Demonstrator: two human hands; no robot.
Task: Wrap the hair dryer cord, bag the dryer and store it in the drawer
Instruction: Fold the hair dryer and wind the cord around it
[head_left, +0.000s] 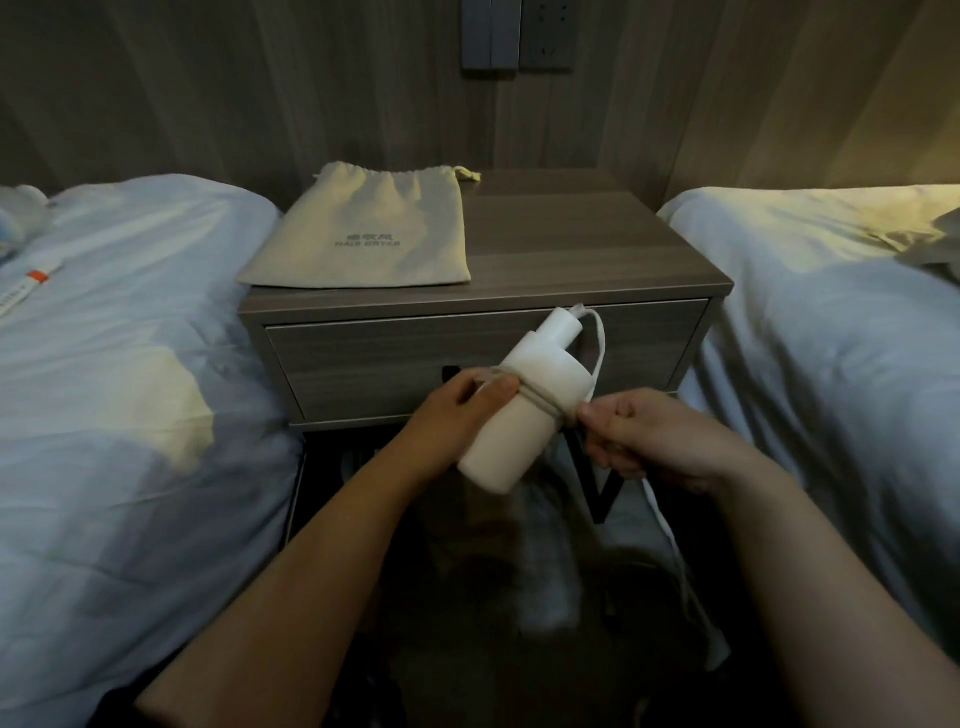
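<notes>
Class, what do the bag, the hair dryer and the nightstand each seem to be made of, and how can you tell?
The bag: woven cloth, matte, creased, gathered at the drawstring. The hair dryer: probably plastic, smooth white shell. The nightstand: wood or laminate, matte grain streaks.

Dim, warm right-side light, fisheye edges.

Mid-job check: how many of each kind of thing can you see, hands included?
hair dryer: 1
cord: 1
bag: 1
nightstand: 1
beds: 2, left bed and right bed
hands: 2, left hand and right hand
Total: 8
</notes>
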